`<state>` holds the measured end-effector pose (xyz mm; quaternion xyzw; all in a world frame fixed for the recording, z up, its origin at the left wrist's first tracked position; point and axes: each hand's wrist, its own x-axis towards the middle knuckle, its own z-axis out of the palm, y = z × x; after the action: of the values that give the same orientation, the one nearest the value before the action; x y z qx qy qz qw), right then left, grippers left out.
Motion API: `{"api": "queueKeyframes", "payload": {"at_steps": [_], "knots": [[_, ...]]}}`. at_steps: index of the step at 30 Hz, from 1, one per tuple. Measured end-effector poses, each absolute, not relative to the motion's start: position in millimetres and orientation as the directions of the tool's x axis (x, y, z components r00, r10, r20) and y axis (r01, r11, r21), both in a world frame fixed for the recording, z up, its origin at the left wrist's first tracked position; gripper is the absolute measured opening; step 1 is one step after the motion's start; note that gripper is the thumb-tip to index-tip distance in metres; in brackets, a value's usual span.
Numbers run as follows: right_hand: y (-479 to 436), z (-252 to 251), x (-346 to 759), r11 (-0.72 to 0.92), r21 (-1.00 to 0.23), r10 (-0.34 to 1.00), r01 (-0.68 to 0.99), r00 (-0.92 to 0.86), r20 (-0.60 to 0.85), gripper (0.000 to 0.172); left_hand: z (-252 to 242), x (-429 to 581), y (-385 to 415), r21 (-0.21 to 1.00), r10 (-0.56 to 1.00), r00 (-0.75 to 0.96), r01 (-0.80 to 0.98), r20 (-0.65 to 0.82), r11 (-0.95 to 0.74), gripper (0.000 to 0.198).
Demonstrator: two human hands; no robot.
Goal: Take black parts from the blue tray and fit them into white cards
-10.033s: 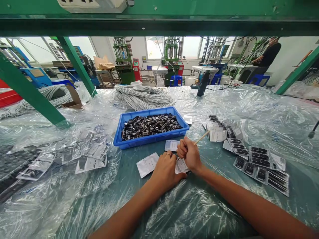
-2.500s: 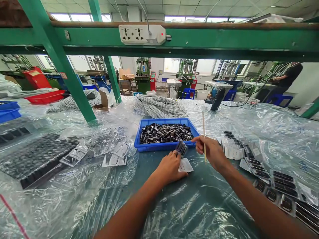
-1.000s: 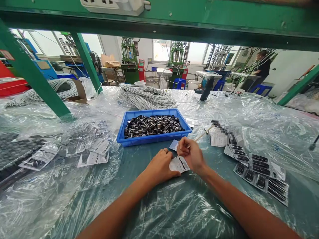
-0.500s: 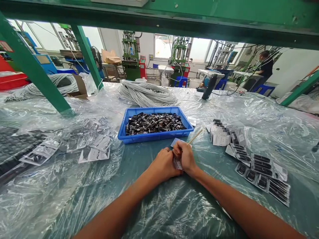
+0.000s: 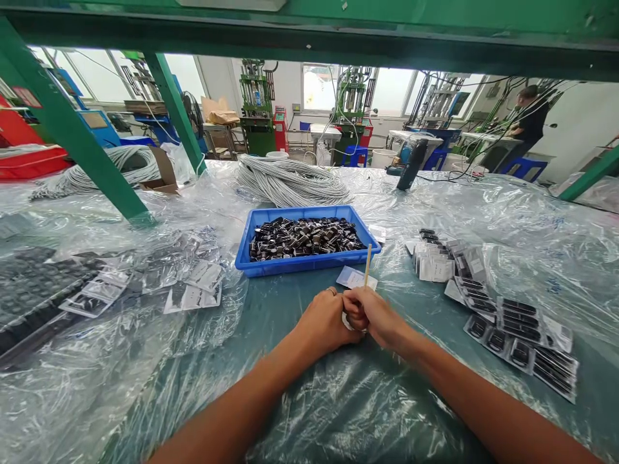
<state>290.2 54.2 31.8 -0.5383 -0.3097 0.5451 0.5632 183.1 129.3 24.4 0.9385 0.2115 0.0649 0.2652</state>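
My right hand point(image 5: 372, 312) is closed around a thin, pale wooden stick point(image 5: 368, 265), which stands almost upright out of the fist. Against it lies my left hand point(image 5: 326, 322), fingers curled and thumb pointing to the right, holding down a small pale packet point(image 5: 347, 322). Most of that packet is hidden under both hands, as is the stick's lower end. Just beyond the knuckles a blue and white printed card point(image 5: 355, 278) rests flat on the table. Behind it stands a blue tray point(image 5: 290, 266) heaped with small black and silver parts point(image 5: 307, 237).
Clear packets with black pieces point(image 5: 520, 322) lie in overlapping rows at the right. More packets point(image 5: 196, 287) are at the left, near a dark tray of parts point(image 5: 33, 303). Grey cable coils point(image 5: 294, 180) lie behind. A green frame point(image 5: 82, 129) crosses above; a person point(image 5: 529, 122) is far right.
The stick has swung from a rightward slant to nearly upright as my right hand turned. More of the printed card shows, and less of the packet. The whole view has shifted slightly.
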Motion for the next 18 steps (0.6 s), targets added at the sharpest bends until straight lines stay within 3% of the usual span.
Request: {"api": "queueKeyframes", "payload": {"at_steps": [4, 9, 14, 18], "knots": [[55.4, 32.9, 296.8, -0.133, -0.952, 0.953, -0.276, 0.227, -0.199, 0.031, 23.3, 183.4, 129.3, 0.465, 0.431, 0.903, 0.377, 0.009, -0.801, 0.02], [60.2, 40.7, 320.8, 0.175, -0.884, 0.906, -0.434, 0.423, -0.028, 0.036, 32.6, 175.6, 135.3, 0.408, 0.412, 0.909, 0.399, -0.061, -0.821, 0.059], [66.4, 33.3, 313.8, 0.227, -0.863, 0.911, -0.451, 0.412, 0.024, 0.039, 30.1, 177.9, 136.2, 0.521, 0.44, 0.89, 0.432, -0.117, -0.736, 0.037], [71.4, 18.5, 301.0, 0.208, -0.908, 0.89, -0.363, 0.455, 0.022, 0.039, 20.9, 187.5, 131.8, 0.632, 0.483, 0.874, 0.406, -0.057, -0.66, 0.038]]}}
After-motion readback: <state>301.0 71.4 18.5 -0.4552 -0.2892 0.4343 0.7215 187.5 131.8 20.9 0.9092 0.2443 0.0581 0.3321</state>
